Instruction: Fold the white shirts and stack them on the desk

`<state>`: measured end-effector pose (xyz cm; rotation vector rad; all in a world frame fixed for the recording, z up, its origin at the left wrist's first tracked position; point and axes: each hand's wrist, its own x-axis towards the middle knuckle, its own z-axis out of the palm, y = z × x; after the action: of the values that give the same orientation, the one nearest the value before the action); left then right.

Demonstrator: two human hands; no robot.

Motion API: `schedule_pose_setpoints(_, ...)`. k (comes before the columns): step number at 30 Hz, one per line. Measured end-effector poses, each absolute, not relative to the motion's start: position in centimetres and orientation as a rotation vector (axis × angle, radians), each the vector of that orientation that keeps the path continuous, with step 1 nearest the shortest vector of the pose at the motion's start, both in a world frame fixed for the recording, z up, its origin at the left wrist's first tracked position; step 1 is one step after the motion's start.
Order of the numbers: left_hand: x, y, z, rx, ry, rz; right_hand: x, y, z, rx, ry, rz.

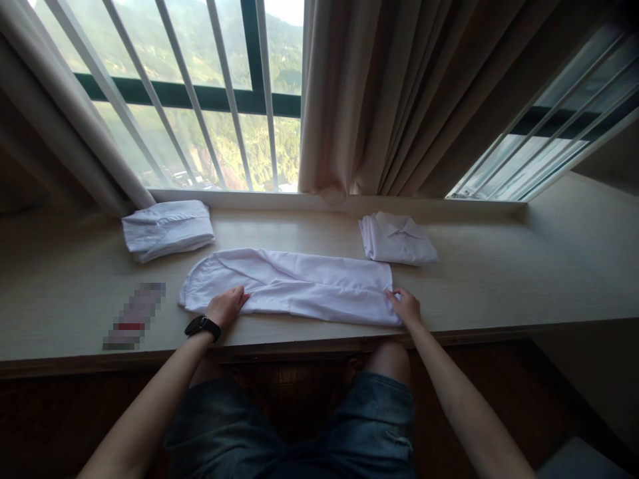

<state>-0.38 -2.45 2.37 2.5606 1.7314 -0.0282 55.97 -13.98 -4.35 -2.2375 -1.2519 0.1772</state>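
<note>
You are working a white shirt [294, 287] that is lying folded into a long band across the near part of the desk [499, 286], its rounded end to your left and its square end to your right. It looks light, thin and limp, so it is likely sagging and losing its creases if you are lifting it by 1 point; taking it at the 2 ends or along a folded edge looks safer. Your left hand [225, 308] is resting flat and spread on the near edge close to the rounded end, holding nothing. Your right hand [407, 307] is pinching the near right corner with narrowed fingers. The front edge of the desk is running just beside the cloth. 2 folded shirts, the left stack [167, 229] and the right stack [397, 239], are sitting behind it near the window [210, 100], leaving bare room to the far right
</note>
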Motion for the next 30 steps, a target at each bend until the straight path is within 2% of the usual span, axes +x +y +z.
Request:
schedule_pose_setpoints(7, -2.2, -5.4, 2.0, 2.589, 1.557, -0.078, 57.3, -18.0, -4.8, -2.278, -1.238, 0.198)
schedule_pose_setpoints(14, -1.4, -4.5, 3.1, 2.635, 1.626, 0.002, 56.4, -17.0, -4.1, -2.373, -1.172, -0.047)
schedule_pose_setpoints(20, -0.8, -4.5, 2.8, 2.756, 1.628, 0.116, 55.8, -17.0, -4.3, -2.358, -1.264, -0.046)
schedule_pose_setpoints(26, 5.1, -2.2, 3.3, 2.796, 1.397, 0.415, 53.1, -16.3, -3.3, -2.103, -1.36, -0.503)
schedule_pose_setpoints(30, 9.3, 0.4, 3.1, 2.784, 1.238, 0.324, 50.7, -16.5, -3.8, -1.977, -1.573, -0.538)
